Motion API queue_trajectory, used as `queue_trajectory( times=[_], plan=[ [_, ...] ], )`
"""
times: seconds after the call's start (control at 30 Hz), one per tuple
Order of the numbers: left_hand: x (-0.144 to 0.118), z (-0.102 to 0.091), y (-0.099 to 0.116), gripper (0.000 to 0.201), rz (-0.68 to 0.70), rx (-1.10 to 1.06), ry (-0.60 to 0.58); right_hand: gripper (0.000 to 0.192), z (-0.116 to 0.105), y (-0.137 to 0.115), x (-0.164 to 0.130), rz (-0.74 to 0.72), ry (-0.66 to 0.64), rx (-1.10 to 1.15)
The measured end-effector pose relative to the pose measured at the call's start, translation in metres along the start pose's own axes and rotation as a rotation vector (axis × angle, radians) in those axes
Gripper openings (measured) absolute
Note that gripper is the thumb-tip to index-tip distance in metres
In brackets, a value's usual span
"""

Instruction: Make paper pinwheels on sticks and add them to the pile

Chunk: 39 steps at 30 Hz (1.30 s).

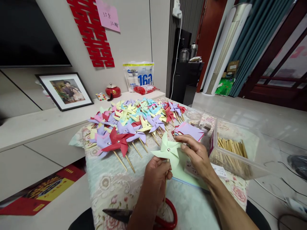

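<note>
Fingers of the left hand (155,174) are being pinched around the stick of the pale green pinwheel (168,150) near the table's (107,185) front edge to keep it up, while a blade is being gripped by the right hand (195,155).

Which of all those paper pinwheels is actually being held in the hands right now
The pale green pinwheel. The left hand grips its stick and the right hand touches its blade, while the other pinwheels lie in a pile on the table.
</note>
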<state>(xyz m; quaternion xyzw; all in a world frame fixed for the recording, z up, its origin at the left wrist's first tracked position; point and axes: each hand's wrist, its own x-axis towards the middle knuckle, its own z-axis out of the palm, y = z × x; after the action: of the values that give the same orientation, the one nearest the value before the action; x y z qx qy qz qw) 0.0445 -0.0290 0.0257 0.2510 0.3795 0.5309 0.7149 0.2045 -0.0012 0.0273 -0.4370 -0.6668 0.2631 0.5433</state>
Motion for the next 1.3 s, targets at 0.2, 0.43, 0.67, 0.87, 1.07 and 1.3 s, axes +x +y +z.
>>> queue_trajectory(
  times=[0.2, 0.43, 0.67, 0.87, 1.07, 1.3],
  plan=[
    [0.001, -0.001, -0.003, 0.024, -0.006, 0.038, -0.004, 0.031, 0.001, 0.012, 0.003, -0.130, -0.036, -0.131],
    [0.001, -0.005, -0.006, 0.019, 0.003, 0.060, -0.011, 0.032, 0.005, 0.016, 0.002, -0.207, -0.069, -0.172],
    [0.005, -0.005, -0.011, 0.019, 0.058, 0.102, 0.044, 0.041, 0.003, 0.013, 0.002, -0.188, -0.024, -0.183],
    [0.010, -0.007, -0.021, 0.015, 0.160, 0.253, 0.090, 0.017, 0.006, -0.004, -0.002, -0.083, 0.005, -0.163],
    [0.005, -0.006, -0.026, 0.008, 0.212, 0.444, 0.118, 0.014, 0.016, -0.004, -0.004, -0.021, 0.052, -0.185],
    [0.003, -0.004, -0.026, 0.008, 0.215, 0.429, 0.108, 0.024, 0.017, -0.001, -0.003, 0.040, 0.042, -0.135]
  ],
)
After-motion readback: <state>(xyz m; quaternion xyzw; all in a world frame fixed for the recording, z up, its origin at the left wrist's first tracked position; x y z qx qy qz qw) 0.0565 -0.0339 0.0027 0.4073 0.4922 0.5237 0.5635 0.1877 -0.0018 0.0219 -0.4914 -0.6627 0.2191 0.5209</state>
